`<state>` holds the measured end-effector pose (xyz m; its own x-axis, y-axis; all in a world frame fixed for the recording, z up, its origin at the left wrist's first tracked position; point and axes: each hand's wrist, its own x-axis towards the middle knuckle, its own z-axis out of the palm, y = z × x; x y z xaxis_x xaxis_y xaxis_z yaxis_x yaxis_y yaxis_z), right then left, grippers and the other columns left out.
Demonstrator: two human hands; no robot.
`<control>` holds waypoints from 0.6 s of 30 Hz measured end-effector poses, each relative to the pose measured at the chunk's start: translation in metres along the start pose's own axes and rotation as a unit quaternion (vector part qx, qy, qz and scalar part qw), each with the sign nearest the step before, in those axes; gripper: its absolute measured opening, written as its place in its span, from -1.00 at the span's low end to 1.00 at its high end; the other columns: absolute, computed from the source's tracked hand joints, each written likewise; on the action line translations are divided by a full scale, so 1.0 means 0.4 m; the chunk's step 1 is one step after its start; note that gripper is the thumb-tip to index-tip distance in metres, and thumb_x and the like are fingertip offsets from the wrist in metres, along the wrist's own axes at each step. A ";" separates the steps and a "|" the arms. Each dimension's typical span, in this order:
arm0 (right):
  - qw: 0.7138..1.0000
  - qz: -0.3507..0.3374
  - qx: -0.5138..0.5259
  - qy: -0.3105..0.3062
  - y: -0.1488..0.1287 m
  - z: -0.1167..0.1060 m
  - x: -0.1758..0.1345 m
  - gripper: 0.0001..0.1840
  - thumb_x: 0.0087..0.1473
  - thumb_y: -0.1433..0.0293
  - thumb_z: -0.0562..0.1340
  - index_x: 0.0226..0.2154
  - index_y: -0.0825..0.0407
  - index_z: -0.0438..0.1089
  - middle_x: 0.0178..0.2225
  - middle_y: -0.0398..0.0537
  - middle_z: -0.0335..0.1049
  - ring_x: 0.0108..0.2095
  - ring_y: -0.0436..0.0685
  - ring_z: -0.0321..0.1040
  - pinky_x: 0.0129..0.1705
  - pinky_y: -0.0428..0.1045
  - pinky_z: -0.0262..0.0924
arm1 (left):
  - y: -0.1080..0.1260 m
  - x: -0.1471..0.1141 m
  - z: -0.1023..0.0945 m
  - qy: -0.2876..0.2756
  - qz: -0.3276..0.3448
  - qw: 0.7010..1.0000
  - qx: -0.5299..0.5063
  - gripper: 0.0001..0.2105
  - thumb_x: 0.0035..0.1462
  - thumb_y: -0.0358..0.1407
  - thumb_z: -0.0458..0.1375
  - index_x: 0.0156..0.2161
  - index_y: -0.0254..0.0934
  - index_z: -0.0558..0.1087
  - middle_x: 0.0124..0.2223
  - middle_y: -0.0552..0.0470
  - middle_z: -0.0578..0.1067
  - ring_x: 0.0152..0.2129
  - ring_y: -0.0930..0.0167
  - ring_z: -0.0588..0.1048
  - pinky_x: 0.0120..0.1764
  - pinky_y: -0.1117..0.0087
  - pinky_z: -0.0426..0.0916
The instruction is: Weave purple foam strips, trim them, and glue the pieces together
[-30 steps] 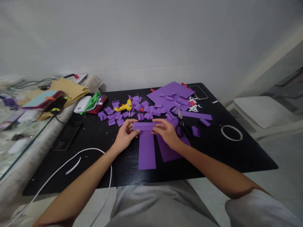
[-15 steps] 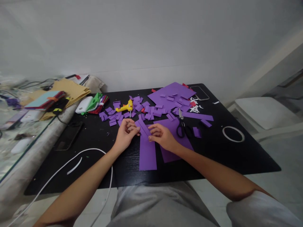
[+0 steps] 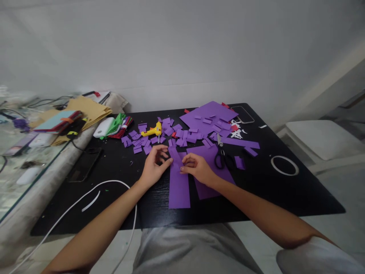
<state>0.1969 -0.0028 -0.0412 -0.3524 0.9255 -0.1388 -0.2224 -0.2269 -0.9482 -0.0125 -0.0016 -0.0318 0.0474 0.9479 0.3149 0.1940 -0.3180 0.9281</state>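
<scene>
A narrow purple paper strip (image 3: 175,155) slants above a longer purple paper piece (image 3: 179,192) lying on the black table. My right hand (image 3: 196,167) pinches the strip's lower right end between thumb and fingers. On the strip's other side is my left hand (image 3: 156,163), fingers apart and curved, its thumb tip close to the strip's edge; whether the thumb touches it I cannot tell. Under my right hand and wrist lies a wider purple sheet (image 3: 211,182). Black-handled scissors (image 3: 221,152) rest on that sheet's right edge.
Beyond my hands are many small folded purple pieces (image 3: 192,135) and a yellow glue gun (image 3: 154,130). A large purple sheet (image 3: 212,110) lies at the back. A phone (image 3: 85,165) and white cable (image 3: 110,181) are at left, a pale ring (image 3: 284,166) at right.
My left hand's fingers have spread and come off the strip's upper part. My right hand keeps its pinch, and the strip now lies steeper. The whole view has shifted slightly.
</scene>
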 end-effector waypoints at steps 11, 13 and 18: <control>0.999 0.030 0.023 0.029 -0.003 0.000 -0.003 -0.43 -0.27 0.38 0.53 -0.16 -0.05 0.37 -0.32 -0.25 0.41 -0.40 0.00 0.46 -0.14 0.13 0.58 | -0.003 -0.013 0.007 -0.060 0.001 0.998 0.008 -0.50 0.17 -0.30 0.33 0.16 -0.18 0.27 -0.26 0.08 0.50 -0.36 0.45 0.50 -0.35 0.46 0.39; 0.999 0.030 0.021 0.032 -0.003 0.000 -0.004 -0.46 -0.25 0.38 0.52 -0.17 -0.05 0.37 -0.31 -0.24 0.41 -0.39 0.00 0.46 -0.14 0.12 0.58 | -0.001 -0.015 0.007 -0.071 -0.004 0.997 0.002 -0.46 0.18 -0.29 0.33 0.20 -0.19 0.22 -0.26 0.08 0.52 -0.41 0.46 0.49 -0.35 0.46 0.39; 0.999 0.027 0.020 0.031 -0.006 0.002 -0.006 -0.54 -0.26 0.36 0.53 -0.28 -0.02 0.39 -0.29 -0.23 0.39 -0.37 0.01 0.45 -0.14 0.12 0.58 | 0.006 -0.021 0.006 -0.095 -0.033 0.995 -0.005 -0.45 0.17 -0.26 0.34 0.17 -0.21 0.21 -0.29 0.10 0.54 -0.49 0.50 0.45 -0.34 0.45 0.39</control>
<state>0.1974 -0.0047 -0.0383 -0.3081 0.9283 -0.2084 -0.2415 -0.2881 -0.9267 -0.0102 -0.0104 -0.0325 0.2202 0.9525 0.2105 0.1927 -0.2540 0.9478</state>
